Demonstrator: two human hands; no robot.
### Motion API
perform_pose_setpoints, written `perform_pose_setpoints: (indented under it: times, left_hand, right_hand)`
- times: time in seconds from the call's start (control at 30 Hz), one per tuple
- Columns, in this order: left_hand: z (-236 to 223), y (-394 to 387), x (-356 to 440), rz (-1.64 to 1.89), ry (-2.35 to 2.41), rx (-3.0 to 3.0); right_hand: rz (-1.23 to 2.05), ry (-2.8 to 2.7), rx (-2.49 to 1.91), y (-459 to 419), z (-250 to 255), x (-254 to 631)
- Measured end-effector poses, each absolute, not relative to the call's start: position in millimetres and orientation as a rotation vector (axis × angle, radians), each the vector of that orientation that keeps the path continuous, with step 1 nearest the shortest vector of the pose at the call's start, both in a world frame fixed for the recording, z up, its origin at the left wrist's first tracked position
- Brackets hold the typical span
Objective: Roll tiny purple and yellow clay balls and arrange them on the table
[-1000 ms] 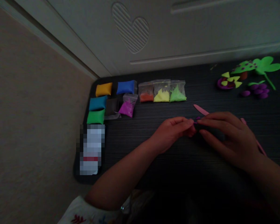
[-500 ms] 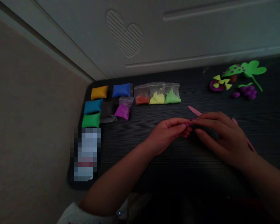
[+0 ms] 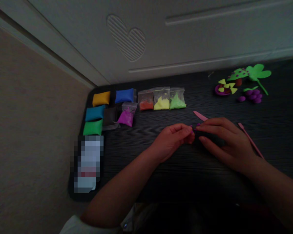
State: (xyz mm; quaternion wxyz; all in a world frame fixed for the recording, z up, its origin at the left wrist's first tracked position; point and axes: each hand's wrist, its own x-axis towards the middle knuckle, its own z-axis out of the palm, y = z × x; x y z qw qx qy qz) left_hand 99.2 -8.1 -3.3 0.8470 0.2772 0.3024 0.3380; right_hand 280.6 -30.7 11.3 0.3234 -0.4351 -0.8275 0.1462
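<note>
My left hand (image 3: 174, 141) is closed in a pinch, with a small bit of purple modelling clay (image 3: 191, 127) showing at the thumb and fingertips. My right hand (image 3: 226, 143) hovers just to the right, palm down, fingers stretched and thumb apart. At its index fingertip is another small purple clay piece (image 3: 198, 125); whether the finger touches it or it lies on the table I cannot tell. Partly behind the right hand's fingers lies a pink modelling knife (image 3: 200, 115). A second thin pink tool (image 3: 251, 140) reaches out past its knuckles.
Bags of coloured clay, among them yellow (image 3: 161, 102), light green (image 3: 177, 101) and purple (image 3: 126, 116), lie at the back left of the dark table (image 3: 136, 156). A blurred-out phone-like object (image 3: 90, 162) is below them. Clay grapes (image 3: 253, 96), a purple dish (image 3: 219, 92) and a green flower (image 3: 257, 72) stand back right.
The view has shifted slightly, so the table things sit a little further left. My left hand has drawn slightly away from the right fingertips, widening the gap between the hands.
</note>
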Motion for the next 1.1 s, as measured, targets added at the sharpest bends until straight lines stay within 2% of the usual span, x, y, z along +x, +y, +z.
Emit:
perform_pose_setpoints:
  times: [0.4, 0.53, 0.67, 0.83, 1.1]
  left_hand:
    - [-2.5, -9.6, 96.7, 0.6, 0.751, 0.914]
    - [-0.8, 1.5, 86.9, 0.907, 0.92, 0.95]
    - [-5.9, 15.8, 76.2, 1.288, 1.046, 0.879]
    - [-11.6, 19.7, 76.7, 1.287, 1.129, 1.007]
    - [-13.6, 20.0, 78.9, 1.29, 1.112, 1.015]
  right_hand:
    - [0.387, -2.168, -1.111, -30.9, 11.0, 275.1]
    - [0.356, -2.21, -1.098, -32.5, 7.6, 275.8]
    - [0.166, -2.462, -1.161, -34.5, 1.4, 271.2]
    - [-0.037, -2.567, -1.307, -33.9, -2.6, 265.3]
    - [0.049, -2.562, -1.316, -31.8, -3.3, 268.8]
